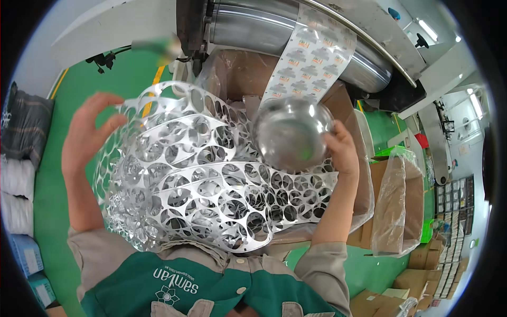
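Observation:
A shiny round metal bowl [291,134] is held at its right rim by my right hand [342,147], with the fingers closed on the edge. It hangs over a big loose heap of silvery perforated sheet [211,174], strips full of round holes piled up in front of me. On the far left, my left hand [90,129] is raised beside the heap with thumb and fingers apart. Its fingertips are close to the heap's outer edge; whether they touch it I cannot tell. Behind the bowl, a printed strip [311,58] runs down from a steel roller.
A cardboard box [240,71] lined with clear plastic stands beneath the large steel roller [253,24]. Another plastic-lined box [398,201] is at the right. Wrapped bundles [24,127] are stacked at far left. More cartons [417,282] lie at lower right on the green floor.

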`<control>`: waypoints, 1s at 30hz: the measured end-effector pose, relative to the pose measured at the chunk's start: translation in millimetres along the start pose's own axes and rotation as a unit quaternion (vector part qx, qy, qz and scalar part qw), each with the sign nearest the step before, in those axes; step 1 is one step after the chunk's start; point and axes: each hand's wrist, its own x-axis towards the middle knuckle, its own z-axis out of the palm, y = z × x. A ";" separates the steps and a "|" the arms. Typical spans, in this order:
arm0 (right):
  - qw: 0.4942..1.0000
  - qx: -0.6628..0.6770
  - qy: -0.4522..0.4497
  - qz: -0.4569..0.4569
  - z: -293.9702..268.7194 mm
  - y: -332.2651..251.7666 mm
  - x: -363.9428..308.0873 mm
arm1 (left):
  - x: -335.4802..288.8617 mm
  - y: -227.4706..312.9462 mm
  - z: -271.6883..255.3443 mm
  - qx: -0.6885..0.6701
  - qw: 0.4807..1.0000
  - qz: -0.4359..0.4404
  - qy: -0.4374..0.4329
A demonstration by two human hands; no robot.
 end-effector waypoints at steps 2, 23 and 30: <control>0.954 0.256 0.026 -0.154 10.0 11.9 10.3 | 15.3 34.4 -2.1 -0.086 0.994 0.065 -0.007; 0.936 0.291 0.135 -0.146 3.0 -25.3 -18.9 | 19.0 83.5 169.1 0.101 0.843 0.451 -0.274; 0.955 -0.283 0.035 0.074 25.9 105.8 20.0 | -14.2 138.3 62.2 0.110 0.879 0.406 -0.224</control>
